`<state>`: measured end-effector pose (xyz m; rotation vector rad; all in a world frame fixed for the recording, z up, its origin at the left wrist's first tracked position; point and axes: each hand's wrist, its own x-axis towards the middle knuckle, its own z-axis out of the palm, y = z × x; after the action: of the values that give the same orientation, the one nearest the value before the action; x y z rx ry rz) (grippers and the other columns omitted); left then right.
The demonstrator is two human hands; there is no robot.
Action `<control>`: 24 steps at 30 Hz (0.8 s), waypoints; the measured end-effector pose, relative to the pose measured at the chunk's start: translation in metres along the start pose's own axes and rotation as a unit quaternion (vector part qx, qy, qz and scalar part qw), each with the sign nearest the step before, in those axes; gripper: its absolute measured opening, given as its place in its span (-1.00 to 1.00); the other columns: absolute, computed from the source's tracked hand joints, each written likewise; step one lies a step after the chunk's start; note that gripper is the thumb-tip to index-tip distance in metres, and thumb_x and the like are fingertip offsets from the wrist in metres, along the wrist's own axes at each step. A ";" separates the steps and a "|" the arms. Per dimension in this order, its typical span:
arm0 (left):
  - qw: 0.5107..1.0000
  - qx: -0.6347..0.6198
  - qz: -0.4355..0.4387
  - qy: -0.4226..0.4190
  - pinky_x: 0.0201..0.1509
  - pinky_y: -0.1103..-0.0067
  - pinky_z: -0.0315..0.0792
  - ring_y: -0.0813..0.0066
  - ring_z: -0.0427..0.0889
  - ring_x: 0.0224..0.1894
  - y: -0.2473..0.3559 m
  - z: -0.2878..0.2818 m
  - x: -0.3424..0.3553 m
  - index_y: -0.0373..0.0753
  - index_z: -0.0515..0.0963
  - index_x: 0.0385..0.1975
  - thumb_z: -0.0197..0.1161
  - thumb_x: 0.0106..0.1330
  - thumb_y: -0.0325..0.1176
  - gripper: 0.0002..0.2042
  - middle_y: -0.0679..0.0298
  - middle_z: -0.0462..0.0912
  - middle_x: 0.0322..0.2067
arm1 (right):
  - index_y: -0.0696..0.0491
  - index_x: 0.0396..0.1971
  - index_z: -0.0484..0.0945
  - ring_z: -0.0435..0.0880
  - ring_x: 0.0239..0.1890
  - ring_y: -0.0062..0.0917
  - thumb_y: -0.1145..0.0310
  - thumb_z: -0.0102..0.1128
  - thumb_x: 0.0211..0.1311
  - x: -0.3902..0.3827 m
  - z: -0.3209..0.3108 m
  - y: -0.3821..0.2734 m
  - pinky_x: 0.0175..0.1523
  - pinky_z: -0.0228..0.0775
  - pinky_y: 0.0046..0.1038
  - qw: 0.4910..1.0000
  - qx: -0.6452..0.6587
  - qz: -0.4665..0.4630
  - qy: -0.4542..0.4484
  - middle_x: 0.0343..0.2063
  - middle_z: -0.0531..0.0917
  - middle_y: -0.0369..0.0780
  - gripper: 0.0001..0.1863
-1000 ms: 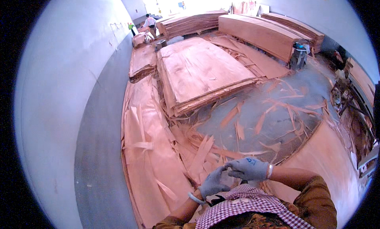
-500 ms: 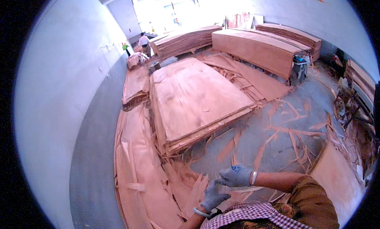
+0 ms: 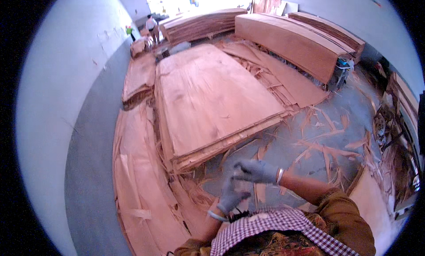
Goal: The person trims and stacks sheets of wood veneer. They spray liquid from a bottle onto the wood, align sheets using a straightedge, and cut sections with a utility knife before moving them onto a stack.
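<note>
My left hand (image 3: 230, 196), in a grey glove, is held up in front of my checked apron (image 3: 261, 220), with its fingertips just below those of my right hand (image 3: 259, 172), also gloved. Both have their fingers curled or pressed together; what lies between them is blurred and too small to name. Beyond them, on the grey floor, is a large stack of reddish veneer sheets (image 3: 219, 96). A long pile of loose, torn sheets (image 3: 137, 180) runs along the left of it.
A person (image 3: 152, 28) stands at the back left. High stacks of sheets (image 3: 292, 41) line the back and right. Veneer scraps (image 3: 323, 150) litter the floor (image 3: 292, 185), a sheet (image 3: 372, 203) lies at the lower right, and dark clutter (image 3: 389, 136) stands by the right wall.
My right hand has moved a little left and forward, its fingers still near the left hand's. The view has shifted, first tilting up and then back down.
</note>
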<state>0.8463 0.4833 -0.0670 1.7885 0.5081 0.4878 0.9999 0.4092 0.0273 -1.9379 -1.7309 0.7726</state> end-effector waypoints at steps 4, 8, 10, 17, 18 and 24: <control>0.972 -0.205 -0.079 0.079 -0.31 0.57 0.48 0.47 0.54 -0.34 -0.026 -0.034 0.081 -0.21 0.39 -0.24 0.40 -0.05 -0.40 -0.62 0.34 0.50 -0.33 | 0.08 0.27 0.00 0.36 0.08 -0.47 0.08 0.28 0.07 0.041 0.018 0.057 0.14 0.25 -0.44 0.965 0.260 -0.029 0.036 0.09 0.32 -0.12 -0.13; 0.876 -0.446 -0.157 0.097 -0.25 0.56 0.51 0.49 0.56 -0.29 -0.061 -0.026 0.143 -0.21 0.40 -0.25 0.33 0.12 -0.39 -0.73 0.30 0.51 -0.32 | 0.12 0.20 0.13 0.44 -0.08 -0.57 0.16 0.35 0.02 0.088 0.042 0.097 0.03 0.30 -0.57 0.926 0.369 0.071 0.034 -0.09 0.49 -0.24 -0.19; 0.856 -0.471 -0.204 0.066 -0.26 0.55 0.51 0.49 0.56 -0.29 -0.066 -0.023 0.167 -0.22 0.41 -0.24 0.32 0.13 -0.36 -0.74 0.32 0.52 -0.32 | 0.13 0.12 0.24 0.46 -0.15 -0.62 0.16 0.33 0.04 0.114 0.025 0.120 -0.03 0.32 -0.59 0.892 0.447 0.063 -0.036 -0.16 0.52 -0.29 -0.30; 0.770 -0.543 -0.322 -0.097 0.02 0.50 0.39 0.41 0.49 -0.10 -0.116 -0.007 0.245 -0.25 0.39 -0.02 0.02 0.34 -0.15 -0.65 0.23 0.51 -0.10 | 0.11 -0.13 0.51 0.52 -0.31 -0.69 0.18 0.26 0.10 0.188 -0.048 0.215 -0.18 0.39 -0.61 0.834 0.503 0.224 -0.028 -0.31 0.58 -0.35 -0.60; 0.756 -0.559 -0.326 -0.097 -0.10 0.55 0.42 0.48 0.51 -0.20 -0.095 0.001 0.265 -0.23 0.41 -0.08 0.05 0.32 -0.13 -0.67 0.25 0.53 -0.17 | 0.11 -0.14 0.52 0.53 -0.31 -0.68 0.18 0.25 0.11 0.196 -0.060 0.234 -0.19 0.39 -0.60 0.837 0.498 0.226 -0.003 -0.31 0.58 -0.34 -0.61; 0.735 -0.617 -0.280 -0.017 0.03 0.42 0.43 0.34 0.54 -0.10 -0.107 0.017 0.371 -0.26 0.40 -0.05 0.03 0.32 -0.04 -0.59 0.18 0.54 -0.15 | 0.10 -0.26 0.52 0.58 -0.31 -0.61 0.09 0.21 0.12 0.281 -0.117 0.280 -0.19 0.42 -0.60 0.732 0.636 0.238 -0.042 -0.37 0.58 -0.32 -0.62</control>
<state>1.1501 0.7077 -0.1490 0.3054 0.4768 0.2309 1.3055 0.6562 -0.0998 -1.2349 -0.2946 1.6413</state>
